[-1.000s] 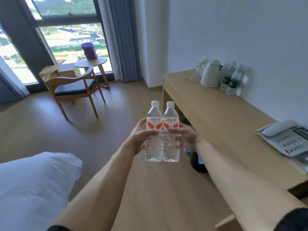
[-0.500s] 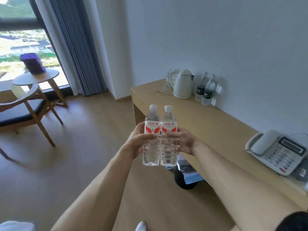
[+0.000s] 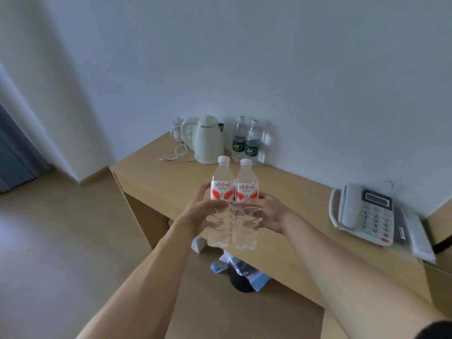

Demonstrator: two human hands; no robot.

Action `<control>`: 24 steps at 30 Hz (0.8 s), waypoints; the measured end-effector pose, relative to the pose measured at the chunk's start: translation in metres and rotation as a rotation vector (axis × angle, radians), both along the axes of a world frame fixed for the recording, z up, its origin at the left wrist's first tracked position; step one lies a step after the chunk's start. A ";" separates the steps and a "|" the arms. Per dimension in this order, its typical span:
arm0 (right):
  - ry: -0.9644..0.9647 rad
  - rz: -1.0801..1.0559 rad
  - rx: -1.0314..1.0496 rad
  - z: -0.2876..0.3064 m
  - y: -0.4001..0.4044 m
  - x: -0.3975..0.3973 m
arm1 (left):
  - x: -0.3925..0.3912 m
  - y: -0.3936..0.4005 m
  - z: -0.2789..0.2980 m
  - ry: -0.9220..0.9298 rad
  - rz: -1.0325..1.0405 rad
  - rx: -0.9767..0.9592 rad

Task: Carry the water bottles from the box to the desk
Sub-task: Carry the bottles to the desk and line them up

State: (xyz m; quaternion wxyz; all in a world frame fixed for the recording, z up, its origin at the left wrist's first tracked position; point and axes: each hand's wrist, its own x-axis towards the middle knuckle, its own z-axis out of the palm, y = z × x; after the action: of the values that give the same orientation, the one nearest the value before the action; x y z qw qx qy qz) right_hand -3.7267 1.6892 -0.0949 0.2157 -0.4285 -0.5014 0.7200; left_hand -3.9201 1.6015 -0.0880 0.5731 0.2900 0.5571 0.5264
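Both arms reach straight out from the body, forearms nearly level and converging. The left hand [image 3: 199, 215] wraps round the left water bottle [image 3: 221, 204], fingers curled across its clear lower half and thumb up against the red-and-white label. The right hand [image 3: 270, 212] clasps the right water bottle [image 3: 245, 206] the same way from the other side. The two bottles stand upright, pressed side by side, white caps on top, held in the air over the near edge of the tabletop [image 3: 298, 211], not resting on it.

Along the far edge by the wall, towards the tabletop's left corner, sit a white kettle [image 3: 208, 140] with its loose cord [image 3: 179, 155], and just right of it two green-labelled bottles [image 3: 245, 140], touching each other. A telephone [image 3: 364, 214] lies towards the right end with a booklet [image 3: 415, 236] beside it. Between the kettle group and the telephone the wooden surface is bare, straight ahead of the held pair. Under the tabletop's near edge, on the floor [image 3: 61, 241], stands a dark bin [image 3: 241, 280] with blue wrapping spilling out.
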 end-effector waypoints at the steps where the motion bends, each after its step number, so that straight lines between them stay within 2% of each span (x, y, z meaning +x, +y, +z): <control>1: 0.005 -0.029 -0.001 -0.002 0.007 0.003 | 0.001 0.012 -0.002 -0.004 -0.031 0.000; 8: 0.024 -0.175 -0.009 -0.016 0.063 0.029 | 0.016 0.092 -0.010 -0.042 -0.196 0.028; 19: 0.102 -0.314 0.087 -0.028 0.159 0.033 | 0.013 0.211 -0.009 0.021 -0.304 0.052; 24: -0.012 -0.343 0.195 -0.037 0.180 0.037 | 0.016 0.244 -0.022 0.113 -0.327 0.083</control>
State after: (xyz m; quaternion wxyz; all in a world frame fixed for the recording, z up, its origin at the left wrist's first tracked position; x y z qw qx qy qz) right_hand -3.6893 1.8693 -0.1315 0.3724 -0.4890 -0.4897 0.6184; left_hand -3.9039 1.8458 -0.1103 0.6066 0.4293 0.5116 0.4314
